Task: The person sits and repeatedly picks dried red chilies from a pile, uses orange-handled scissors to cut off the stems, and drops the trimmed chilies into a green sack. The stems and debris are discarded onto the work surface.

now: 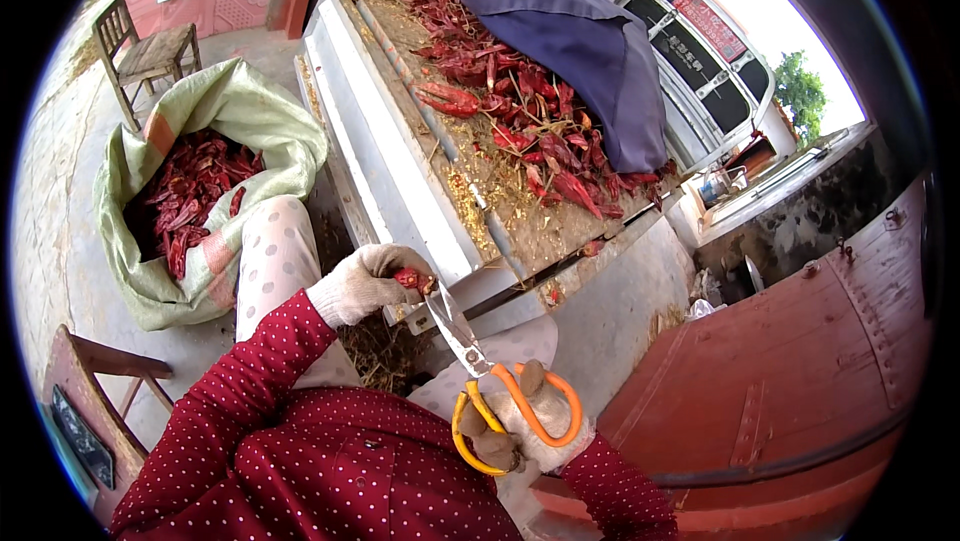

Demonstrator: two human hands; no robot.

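Observation:
My left hand (pixel 365 284), in a pale work glove, is closed around a dried red chili (pixel 413 280). In my gloved right hand (pixel 540 423) are the scissors (pixel 470 349), with one orange and one yellow handle loop around my fingers. Their blades point up and left, the tips right beside the chili's end. Whether the blades touch the stem is too small to tell. A pile of dried red chilies (pixel 530 121) with stems lies on the wooden table (pixel 500 231) ahead. To my left, an open pale green woven sack (pixel 265 106) holds many loose chilies (pixel 195 191).
A dark blue cloth (pixel 560 21) covers part of the pile. A wooden chair (pixel 150 51) stands at the far left, and a wooden seat with a phone (pixel 82 436) is at the near left. Red metal panels (pixel 770 361) fill the right side, with a vehicle (pixel 700 51) behind.

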